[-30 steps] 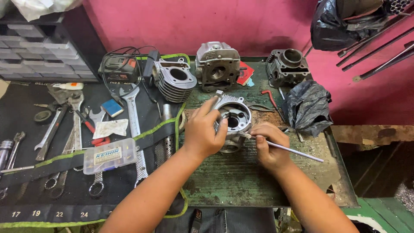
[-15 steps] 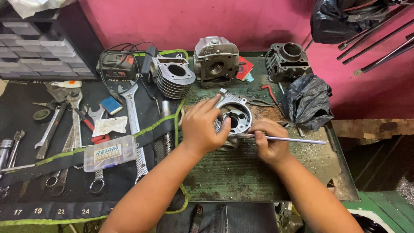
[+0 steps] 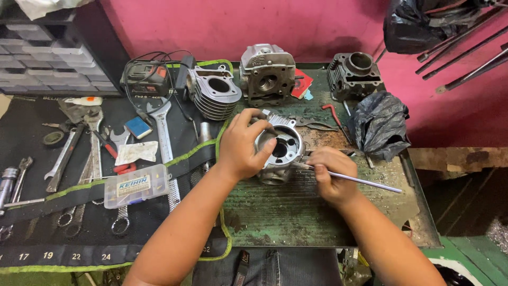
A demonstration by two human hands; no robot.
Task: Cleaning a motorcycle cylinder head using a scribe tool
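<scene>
Metal engine part (image 3: 280,151), grey and rounded with a big round hole in its middle and some small holes around it, is lying on the worn green metal table (image 3: 275,212), near the table's middle and just beside the edge of the black tool mat (image 3: 32,159). Its surface is looking dull and a little dirty, and short fins are showing on its upper side. The left hand (image 3: 241,145) is gripping this part from the left and from above, with the fingers curled over the rim and the thumb pressing near the hole. The right hand (image 3: 330,175) is closing its fingers around a thin metal rod (image 3: 360,181), and the rod's left end is touching the part at its right side, while the long end is pointing to the right.

Behind the part, a finned cylinder (image 3: 214,92), a grey cylinder head (image 3: 267,74) and a darker cylinder block (image 3: 354,74) are standing near the pink wall. A crumpled black plastic bag (image 3: 378,124) is lying to the right. On the mat, several wrenches (image 3: 164,137) and a small clear plastic box (image 3: 136,185) are resting well apart from the hands.
</scene>
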